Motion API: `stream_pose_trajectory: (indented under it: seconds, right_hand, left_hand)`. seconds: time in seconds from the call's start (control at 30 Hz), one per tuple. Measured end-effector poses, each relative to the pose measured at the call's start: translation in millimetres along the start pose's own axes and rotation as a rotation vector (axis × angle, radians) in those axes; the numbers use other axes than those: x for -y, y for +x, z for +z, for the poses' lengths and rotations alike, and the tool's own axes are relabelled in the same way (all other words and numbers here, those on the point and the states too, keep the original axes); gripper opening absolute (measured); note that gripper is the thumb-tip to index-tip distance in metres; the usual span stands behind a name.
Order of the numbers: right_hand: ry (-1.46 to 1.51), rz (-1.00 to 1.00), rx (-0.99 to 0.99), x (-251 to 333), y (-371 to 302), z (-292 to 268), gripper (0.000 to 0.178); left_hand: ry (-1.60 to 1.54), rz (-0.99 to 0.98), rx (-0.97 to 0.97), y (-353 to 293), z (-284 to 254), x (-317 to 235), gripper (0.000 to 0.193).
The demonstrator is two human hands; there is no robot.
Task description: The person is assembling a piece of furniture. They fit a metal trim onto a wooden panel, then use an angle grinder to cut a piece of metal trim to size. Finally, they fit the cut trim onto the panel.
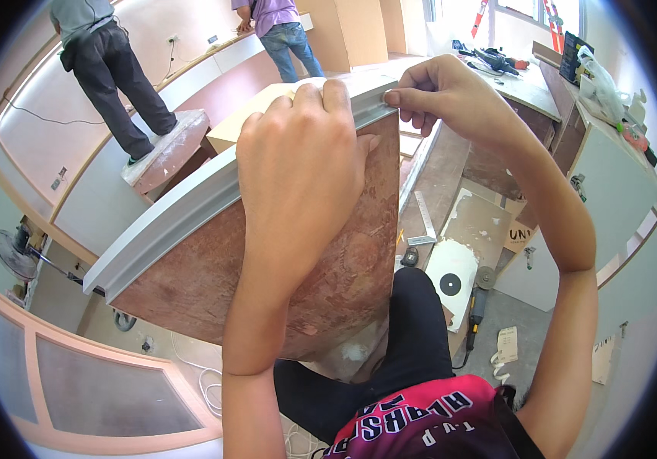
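Note:
A brown, blotchy wooden panel [336,268] stands tilted up before me. Along its upper edge runs a long silvery metal profile [164,218] with a grooved face. My left hand [298,168] is closed over the profile and the panel's edge, its fingers over the far side and the thumb on the near face. At the profile's right end, the thumb and forefinger of my right hand [451,96] pinch the tip; the other fingers curl beneath. Whether something small is also between them, I cannot tell.
Two people, one in dark trousers [110,76] on a low platform, one in jeans [288,47], stand at the back. At right lie a combination square [422,222], a tape measure [410,257] and an angle grinder [478,306]. A fan [18,251] stands left.

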State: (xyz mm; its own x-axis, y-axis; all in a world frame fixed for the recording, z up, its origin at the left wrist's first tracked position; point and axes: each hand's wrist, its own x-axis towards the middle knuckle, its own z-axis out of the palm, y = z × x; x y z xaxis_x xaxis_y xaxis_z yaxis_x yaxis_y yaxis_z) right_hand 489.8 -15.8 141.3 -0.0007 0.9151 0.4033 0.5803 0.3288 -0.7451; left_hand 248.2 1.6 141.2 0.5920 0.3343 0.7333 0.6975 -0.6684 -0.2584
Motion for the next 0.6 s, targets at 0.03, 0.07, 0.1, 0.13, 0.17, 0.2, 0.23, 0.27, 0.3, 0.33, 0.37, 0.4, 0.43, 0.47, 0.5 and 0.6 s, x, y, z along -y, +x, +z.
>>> stream_pose_trajectory:
  seconds: [0.03,0.07,0.1,0.13,0.17,0.2,0.23,0.27,0.3,0.33,0.37,0.4,0.43,0.47,0.5,0.6]
  right_hand:
    - [0.014,0.02,0.019,-2,-2,-3,0.033]
    - [0.03,0.038,0.041,-4,-3,-6,0.035]
    - [-0.007,-0.012,-0.058,-12,-2,-11,0.035]
    - [-0.038,-0.068,-0.153,-28,4,-11,0.035]
    - [-0.069,-0.121,-0.244,-45,11,-5,0.036]
    - [-0.227,-0.236,-0.344,-57,23,1,0.047]
    - [0.095,-0.215,-0.287,-50,26,17,0.05]
    - [0.412,-0.177,-0.213,-39,21,37,0.054]
    - [0.744,-0.131,-0.11,-27,19,61,0.058]
    - [0.914,-0.128,0.0,-25,13,76,0.063]
    - [1.082,-0.108,0.11,-32,5,84,0.067]
    - [1.019,-0.267,0.096,-58,0,81,0.064]
    - [0.992,-0.279,0.0,-64,-5,86,0.061]
    - [0.958,-0.282,-0.091,-72,-8,95,0.058]
    - [0.952,-0.208,-0.169,-65,-11,95,0.054]
    - [1.007,-0.154,-0.26,-46,-14,100,0.047]
  left_hand:
    - [0.003,-0.009,0.022,0,0,-2,0.048]
    - [-0.002,-0.007,0.003,0,0,-3,0.044]
    - [-0.018,-0.003,-0.022,1,1,-3,0.04]
    - [-0.025,-0.001,-0.047,0,-2,0,0.037]
    - [-0.056,0.009,-0.058,-4,-2,7,0.039]
    - [-0.076,-0.008,-0.073,-9,-6,13,0.041]
    - [-0.072,-0.036,-0.077,-19,-10,25,0.044]
    - [-0.104,-0.036,-0.067,-27,-13,30,0.038]
    - [-0.109,-0.045,-0.053,-31,-20,30,0.033]
    - [-0.113,-0.055,-0.038,-35,-26,31,0.028]
    - [-0.123,-0.034,-0.02,-38,-30,30,0.026]
    - [-0.143,-0.007,-0.019,-39,-42,32,0.024]
    - [-0.093,0.014,-0.177,-46,-58,37,0.026]
    - [-0.057,0.053,-0.338,-53,-71,40,0.028]
    - [0.024,0.048,-0.451,-70,-69,45,0.031]
    - [0.228,-0.06,-0.678,-147,-72,73,0.038]
